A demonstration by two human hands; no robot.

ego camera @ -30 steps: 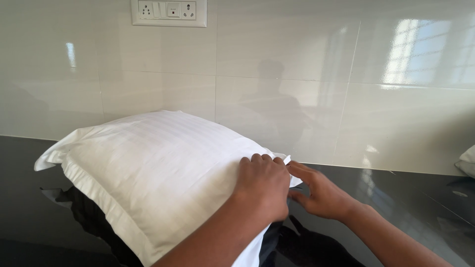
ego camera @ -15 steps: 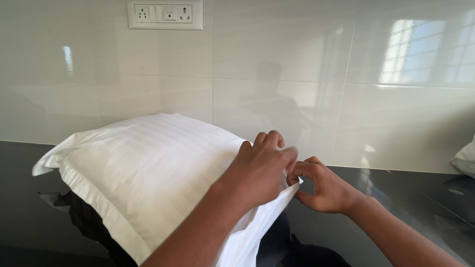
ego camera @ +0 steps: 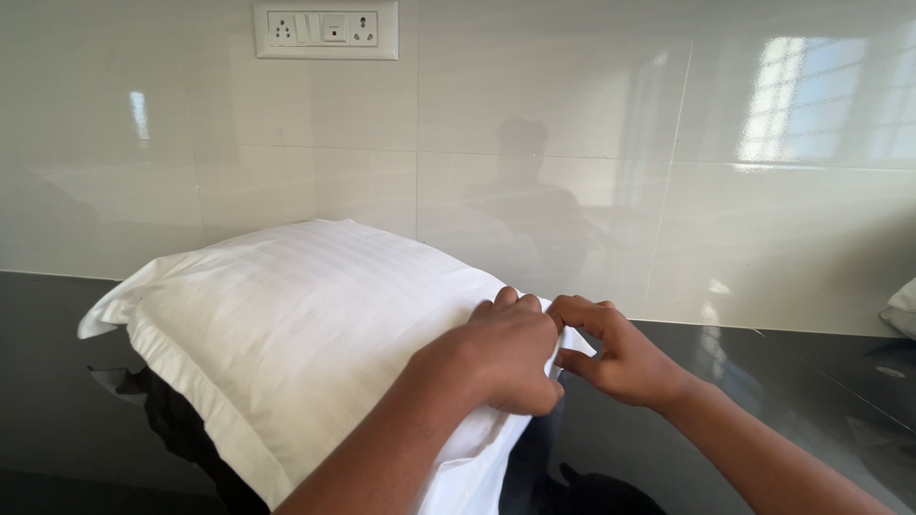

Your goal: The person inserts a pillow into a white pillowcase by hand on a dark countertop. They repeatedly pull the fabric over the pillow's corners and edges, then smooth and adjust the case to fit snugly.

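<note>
View from the head camera, looking down over both forearms at a white pillow (ego camera: 305, 334) in a faintly striped case, which lies on a glossy black countertop (ego camera: 763, 381) with its long side running from the lower centre up toward the left. The pillow's flanged hem hangs slightly over dark shapes beneath it, which cannot be identified. The left hand (ego camera: 506, 358) rests on the pillow's near right corner, its fingers curled over and closed on a fold of the white fabric, knuckles uppermost. The right hand (ego camera: 611, 353) lies just beside it, touching the same corner; its thumb and forefinger are pressed together, pinching the edge of the case where a small flap of cloth shows between the two hands. The two hands meet at this corner, fingertips against fingertips, and the cloth there is bunched. Behind the counter rises a wall of large, pale glossy tiles (ego camera: 572, 124), which carries a dim reflection of a seated figure and, at upper right, the bright reflection of a window. A white switch and socket plate (ego camera: 325, 30) is set in the wall at the top, above the pillow. At the far right edge a second white cloth item (ego camera: 902, 307) is only partly in view.
</note>
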